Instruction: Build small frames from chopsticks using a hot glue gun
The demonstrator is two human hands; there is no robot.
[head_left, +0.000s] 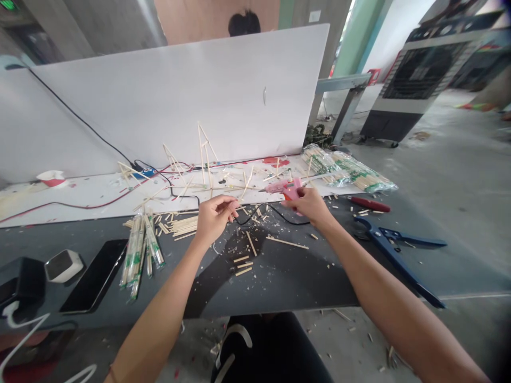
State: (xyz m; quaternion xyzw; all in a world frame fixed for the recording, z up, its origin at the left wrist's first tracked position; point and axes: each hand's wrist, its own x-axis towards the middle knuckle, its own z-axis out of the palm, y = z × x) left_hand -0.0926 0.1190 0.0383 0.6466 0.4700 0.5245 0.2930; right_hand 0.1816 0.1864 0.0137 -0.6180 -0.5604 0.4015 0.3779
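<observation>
My right hand (310, 206) is wrapped round the grip of a pink glue gun (284, 187), whose nozzle points left over the white sheet. My left hand (215, 214) is closed in a pinch just left of it; what the fingertips hold is too small to make out. Behind the hands stands a frame of thin bamboo sticks (205, 159) glued into triangles. The gun's black cord (279, 214) runs across the dark table (303, 276) between the hands. Short cut sticks (244, 265) lie below the hands.
Wrapped chopsticks (139, 254), a black phone (96, 276) and a small white device (63, 265) lie at left. Blue cutters (393, 246), a red-handled tool (370, 204) and bags of chopsticks (347, 170) lie at right. A white board (179, 96) stands behind.
</observation>
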